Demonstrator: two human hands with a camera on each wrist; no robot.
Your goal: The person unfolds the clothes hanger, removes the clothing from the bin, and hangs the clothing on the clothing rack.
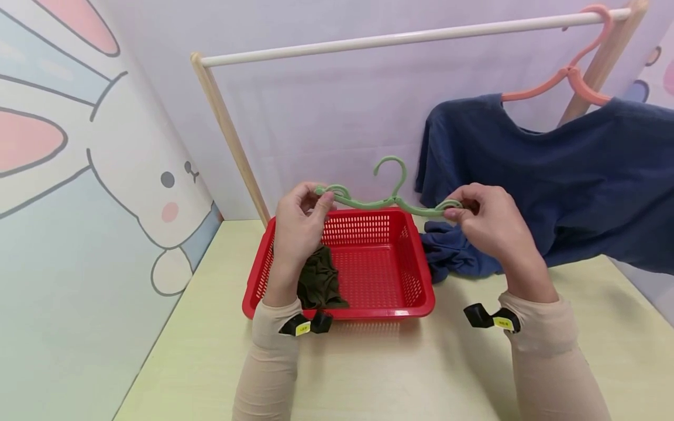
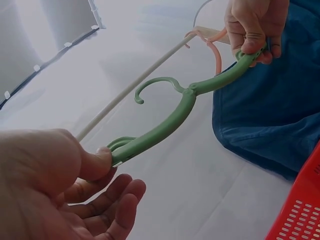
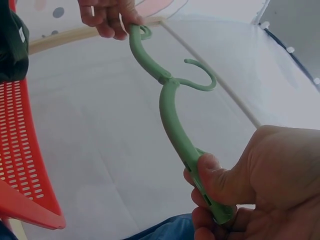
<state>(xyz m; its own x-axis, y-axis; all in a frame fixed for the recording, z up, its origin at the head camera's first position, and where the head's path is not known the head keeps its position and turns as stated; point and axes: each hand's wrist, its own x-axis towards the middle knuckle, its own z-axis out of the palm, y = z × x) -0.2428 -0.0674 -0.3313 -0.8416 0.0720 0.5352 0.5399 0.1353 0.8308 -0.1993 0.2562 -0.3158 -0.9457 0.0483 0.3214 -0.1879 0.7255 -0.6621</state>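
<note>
A green clothes hanger (image 1: pixel 371 204) is held up level above the back of a red basket (image 1: pixel 429 292), its hook pointing upward. My left hand (image 1: pixel 297 228) pinches one end between thumb and fingers. At the opposite end my right hand (image 1: pixel 492 222) grips the other arm of the hanger, thumb on top. In the left wrist view the hanger (image 2: pixel 165 122) spans between both hands, with a joint at its middle. The right wrist view shows slots along the arm of the hanger (image 3: pixel 172 115) near my right thumb. Dark green cloth (image 1: pixel 320 280) lies in the basket's left part, partly behind my left wrist.
A rack with a white rail (image 1: pixel 368 42) and wooden posts stands at the back. On its right end a coral hanger (image 1: pixel 542 88) carries a navy shirt (image 1: pixel 526 169). Blue cloth (image 1: pixel 458 251) lies bunched right of the basket on the pale table (image 1: pixel 358 374).
</note>
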